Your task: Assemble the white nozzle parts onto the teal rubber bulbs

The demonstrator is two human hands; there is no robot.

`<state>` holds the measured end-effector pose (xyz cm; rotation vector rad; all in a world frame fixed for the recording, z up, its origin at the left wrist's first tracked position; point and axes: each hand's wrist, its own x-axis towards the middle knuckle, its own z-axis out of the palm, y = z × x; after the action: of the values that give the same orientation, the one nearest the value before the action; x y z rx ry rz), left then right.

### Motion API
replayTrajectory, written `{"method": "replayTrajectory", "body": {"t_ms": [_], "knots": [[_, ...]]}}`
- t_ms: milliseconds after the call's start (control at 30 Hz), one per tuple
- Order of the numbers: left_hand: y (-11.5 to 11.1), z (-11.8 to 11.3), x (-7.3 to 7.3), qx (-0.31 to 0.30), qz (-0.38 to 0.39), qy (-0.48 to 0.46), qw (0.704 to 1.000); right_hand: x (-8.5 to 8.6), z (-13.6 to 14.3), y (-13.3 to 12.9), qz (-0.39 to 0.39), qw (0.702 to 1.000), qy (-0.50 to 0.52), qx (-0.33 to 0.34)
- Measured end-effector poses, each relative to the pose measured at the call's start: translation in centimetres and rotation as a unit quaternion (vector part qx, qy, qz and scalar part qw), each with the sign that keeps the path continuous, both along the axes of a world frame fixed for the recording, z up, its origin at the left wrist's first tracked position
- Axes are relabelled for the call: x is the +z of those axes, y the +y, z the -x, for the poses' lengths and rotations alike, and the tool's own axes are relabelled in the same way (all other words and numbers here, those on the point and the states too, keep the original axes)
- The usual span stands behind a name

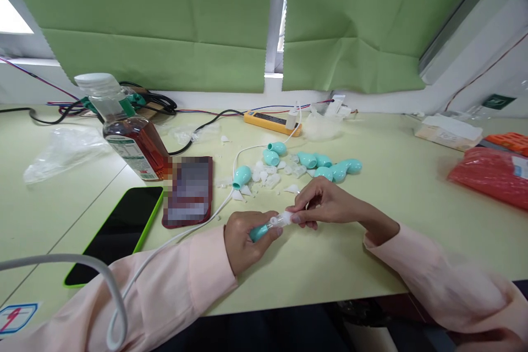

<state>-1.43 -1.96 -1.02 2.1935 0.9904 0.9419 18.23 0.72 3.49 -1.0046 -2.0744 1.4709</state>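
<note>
My left hand (249,239) is closed around a teal squeeze bulb (259,232), most of which its fingers hide. Out of the bulb's end sticks a clear plastic tube piece (277,221), pointing to the right. My right hand (324,204) pinches a small white translucent tip (287,216) at the far end of that clear piece. Just beyond my hands lie several loose teal bulbs (242,176), mixed with a pile of small white and clear plastic parts (268,175).
Left of my hands are a phone in a red case (190,192) and one in a green case (115,231). A bottle of amber drink (134,140) stands behind them. A white cable (214,212) crosses the table. Farther back sits a yellow power strip (266,122); a red package (489,176) lies right.
</note>
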Motion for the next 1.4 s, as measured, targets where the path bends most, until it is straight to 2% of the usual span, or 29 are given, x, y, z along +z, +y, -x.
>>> {"method": "replayTrajectory", "body": {"t_ms": [167, 433, 767, 900, 1000, 1067, 1167, 1300, 1400], "knots": [[-0.2, 0.1, -0.4, 0.008, -0.036, 0.024, 0.999, -0.1, 0.2, -0.1, 0.036, 0.999, 0.0, -0.003], [0.0, 0.4, -0.4, -0.018, -0.062, -0.039, 0.997, -1.4, 0.8, -0.3, 0.091, 0.987, 0.13, -0.021], [-0.1, 0.5, -0.9, -0.016, -0.199, -0.029, 0.979, -1.2, 0.9, -0.4, 0.153, 0.979, 0.134, -0.005], [-0.2, 0.5, -0.9, -0.009, -0.22, -0.022, 0.975, -1.3, 1.0, -0.3, 0.186, 0.972, 0.143, 0.006], [-0.3, 0.3, -0.2, -0.004, -0.143, -0.044, 0.989, -1.6, 1.4, -0.4, 0.157, 0.975, 0.154, -0.03], [-0.4, 0.0, 0.5, -0.007, -0.042, -0.078, 0.996, -1.7, 1.8, -0.5, 0.123, 0.973, 0.177, -0.081], [-0.5, -0.3, 1.3, -0.026, 0.105, -0.129, 0.986, -1.8, 2.2, -0.6, 0.085, 0.968, 0.193, -0.132], [-0.5, -0.3, 1.4, -0.024, 0.224, -0.159, 0.961, -1.7, 2.0, -0.7, 0.068, 0.973, 0.185, -0.118], [-0.4, -0.2, 0.9, -0.022, 0.26, -0.157, 0.953, -1.8, 1.8, -0.6, 0.066, 0.977, 0.178, -0.102]]}}
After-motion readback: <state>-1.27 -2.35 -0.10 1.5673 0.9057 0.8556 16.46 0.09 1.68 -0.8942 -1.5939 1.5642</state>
